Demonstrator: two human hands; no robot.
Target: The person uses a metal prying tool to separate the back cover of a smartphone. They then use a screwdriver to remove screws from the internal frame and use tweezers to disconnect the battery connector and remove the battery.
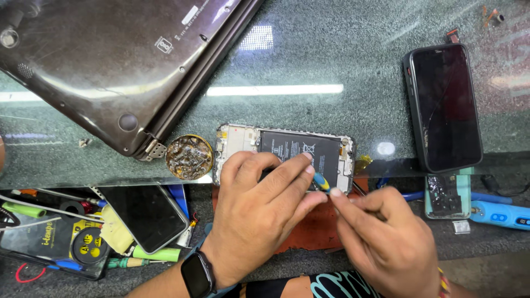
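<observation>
An opened phone (284, 157), its back cover off and its black battery (298, 150) exposed, lies flat on a dark speckled worktop (331, 60) directly ahead of a person's two hands, its long axis running left to right across the view. The left hand (259, 212) rests on the near edge of the phone, fingers spread over the lower frame, thumb and forefinger closing around the blue-and-yellow handle of a small screwdriver (322, 182). The right hand (381, 237) comes in from the lower right, its fingertips pinched together on the same tool just beside the phone's right end; whether it grips the shaft or merely steadies it cannot be told. The left hand is the nearer to the phone's body. A dark smartwatch (197, 274) sits on the left wrist.

The worktop is crowded. An upturned laptop (110, 60) fills the upper left, a round tin of tarnished scraps (189, 157) sits just left of the phone, and a second phone with a cracked black screen (444, 107) lies well apart at right. A lower tray holds another handset (144, 216), loose tools, and a blue electric driver (499, 214). A red mat (314, 226) lies beneath the hands.
</observation>
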